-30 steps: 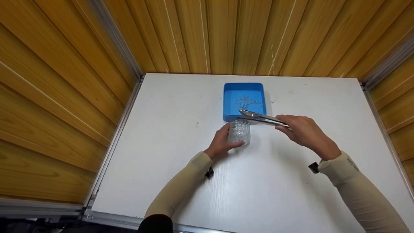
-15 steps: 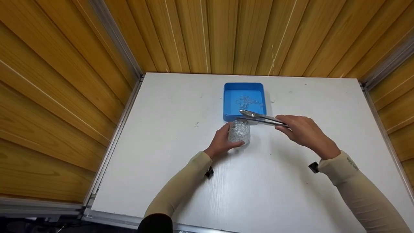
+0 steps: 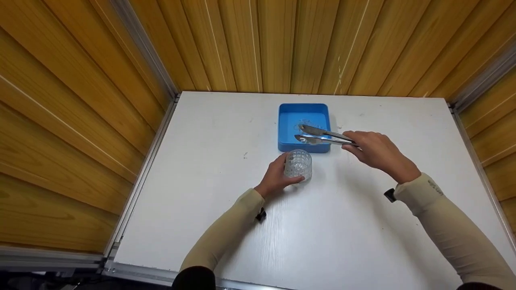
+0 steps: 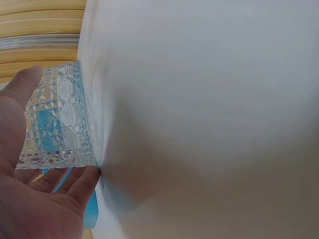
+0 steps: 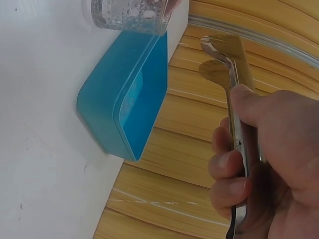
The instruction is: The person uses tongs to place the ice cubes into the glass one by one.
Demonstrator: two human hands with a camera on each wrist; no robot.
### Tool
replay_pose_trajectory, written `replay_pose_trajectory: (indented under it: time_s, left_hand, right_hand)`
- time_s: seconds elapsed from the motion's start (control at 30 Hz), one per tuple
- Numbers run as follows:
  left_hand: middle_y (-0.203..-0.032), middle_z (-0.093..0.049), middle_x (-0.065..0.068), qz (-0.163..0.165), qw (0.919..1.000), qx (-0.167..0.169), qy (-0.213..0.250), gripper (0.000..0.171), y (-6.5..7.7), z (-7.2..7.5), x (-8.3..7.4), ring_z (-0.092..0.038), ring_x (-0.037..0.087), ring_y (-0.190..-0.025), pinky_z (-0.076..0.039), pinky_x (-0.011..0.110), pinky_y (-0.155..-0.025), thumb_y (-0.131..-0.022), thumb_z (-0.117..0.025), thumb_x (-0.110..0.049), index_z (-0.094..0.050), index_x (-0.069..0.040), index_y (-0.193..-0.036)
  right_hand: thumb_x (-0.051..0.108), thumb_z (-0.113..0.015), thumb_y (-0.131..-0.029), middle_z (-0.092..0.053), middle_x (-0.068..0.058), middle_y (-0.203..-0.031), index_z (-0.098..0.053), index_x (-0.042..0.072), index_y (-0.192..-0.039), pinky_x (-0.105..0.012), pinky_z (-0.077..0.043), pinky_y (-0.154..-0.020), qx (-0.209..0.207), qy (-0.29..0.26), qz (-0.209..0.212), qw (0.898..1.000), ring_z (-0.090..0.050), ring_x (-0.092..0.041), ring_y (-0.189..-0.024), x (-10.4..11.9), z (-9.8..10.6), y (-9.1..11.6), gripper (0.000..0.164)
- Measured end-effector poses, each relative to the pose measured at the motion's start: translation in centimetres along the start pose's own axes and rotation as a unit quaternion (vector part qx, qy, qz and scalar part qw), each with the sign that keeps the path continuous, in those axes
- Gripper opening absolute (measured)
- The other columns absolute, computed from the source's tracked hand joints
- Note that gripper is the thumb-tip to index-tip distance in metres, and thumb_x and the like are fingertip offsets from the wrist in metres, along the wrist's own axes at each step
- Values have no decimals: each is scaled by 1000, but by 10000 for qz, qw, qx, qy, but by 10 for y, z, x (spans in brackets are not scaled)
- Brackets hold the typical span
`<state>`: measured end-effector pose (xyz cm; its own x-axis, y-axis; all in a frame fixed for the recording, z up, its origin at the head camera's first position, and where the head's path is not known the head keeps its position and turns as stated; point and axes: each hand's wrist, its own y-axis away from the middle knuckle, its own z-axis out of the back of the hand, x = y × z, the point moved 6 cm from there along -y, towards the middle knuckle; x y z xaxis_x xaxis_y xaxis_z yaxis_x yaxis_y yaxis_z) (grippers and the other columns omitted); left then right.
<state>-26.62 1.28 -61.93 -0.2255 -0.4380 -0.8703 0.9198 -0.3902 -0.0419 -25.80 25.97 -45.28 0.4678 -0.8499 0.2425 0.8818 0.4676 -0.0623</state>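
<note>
My left hand point(image 3: 276, 176) grips a clear, faceted drinking glass point(image 3: 299, 166) that stands upright on the white table. In the left wrist view the thumb lies on one side of the glass point(image 4: 62, 117) and the fingers on the other. With my right hand point(image 3: 374, 152) I hold metal tongs point(image 3: 332, 135), their arms spread apart, over the blue box point(image 3: 285, 117). Small clear pieces point(image 3: 305, 122) lie in this box, partly hidden by the tongs. Seen from the right wrist, the fingers wrap round the tongs point(image 5: 233, 107), whose tips show nothing between them.
The open blue box point(image 5: 102, 92) stands just beyond the glass, near the back of the table point(image 3: 217, 133). Wood-patterned panels point(image 3: 274, 48) rise behind and at both sides. A metal rail point(image 3: 141, 153) runs along the table's left edge.
My right hand has lifted the tongs away from the glass rim and back over the blue box, and their arms have spread wider. The left hand and glass have stayed put.
</note>
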Motion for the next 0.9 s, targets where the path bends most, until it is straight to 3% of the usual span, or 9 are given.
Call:
replay_pose_trajectory:
  time_s: [0.17, 0.6, 0.9]
  left_hand:
    - [-147, -55, 0, -68, 10000, 4, -60, 95, 1, -1, 0, -55, 14, -130, -46, 34, -109, -80, -88, -45, -39, -14, -155]
    - [-148, -54, 0, 54, 10000, -48, -10, 95, 2, -1, 1, -53, 14, -131, -46, 35, -110, -80, -88, -46, -39, -15, -155]
    - [-150, -52, -2, 238, 9997, -27, 85, 97, 2, -1, 1, -52, 14, -132, -44, 35, -111, -79, -88, -48, -37, -17, -156]
  right_hand:
    - [19, -73, -98, -73, -9, -101, -66, 6, -126, -46, -55, -72, -16, 19, -111, 9999, -61, -24, -79, -11, 0, -12, 31]
    - [24, -69, -100, -73, -15, -111, -64, 5, -131, -54, -56, -82, 435, -50, -443, 9981, -66, -32, -93, -33, -7, -46, 36]
    - [23, -68, -101, -72, -15, -106, -65, 4, -130, -51, -57, -81, 625, -8, -535, 9966, -64, -31, -88, -42, -10, -68, 34]
